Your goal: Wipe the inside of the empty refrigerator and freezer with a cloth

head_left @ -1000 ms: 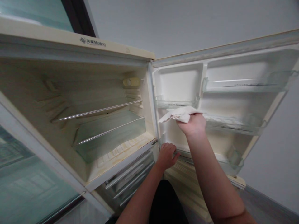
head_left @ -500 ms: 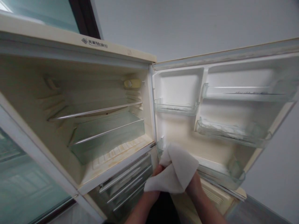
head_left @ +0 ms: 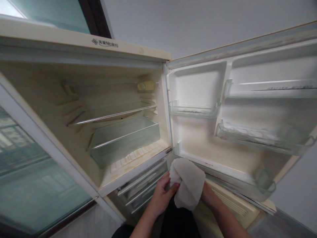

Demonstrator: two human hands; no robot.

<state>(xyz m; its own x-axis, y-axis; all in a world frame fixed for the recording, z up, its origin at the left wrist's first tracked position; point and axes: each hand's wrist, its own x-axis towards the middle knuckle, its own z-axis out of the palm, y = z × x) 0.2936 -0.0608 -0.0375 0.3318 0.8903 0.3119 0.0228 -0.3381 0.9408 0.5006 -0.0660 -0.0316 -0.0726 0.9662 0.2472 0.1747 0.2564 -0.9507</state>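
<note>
A white cloth (head_left: 189,185) is bunched between my two hands, in front of the open fridge. My left hand (head_left: 162,193) is closed on the cloth's left edge, thumb pressed toward the fingers. From the right, my right hand (head_left: 205,192) goes in behind the cloth and holds it up; the cloth covers its fingers. Both hands are near the lower corner where the fridge door (head_left: 198,132) meets the body, touching neither visibly.
The fridge compartment holds a glass shelf (head_left: 114,116) and a clear drawer (head_left: 126,142); its floor (head_left: 133,158) has yellowish stains. Clear racks (head_left: 195,111) line the door. Below are freezer drawers (head_left: 143,185) and an open lower door (head_left: 230,201). Glass panels (head_left: 37,178) stand at left.
The cloth has gone from a flat, pointed fold to a rounder bunch. My left hand has come out from behind it into view. The camera has shifted slightly left.
</note>
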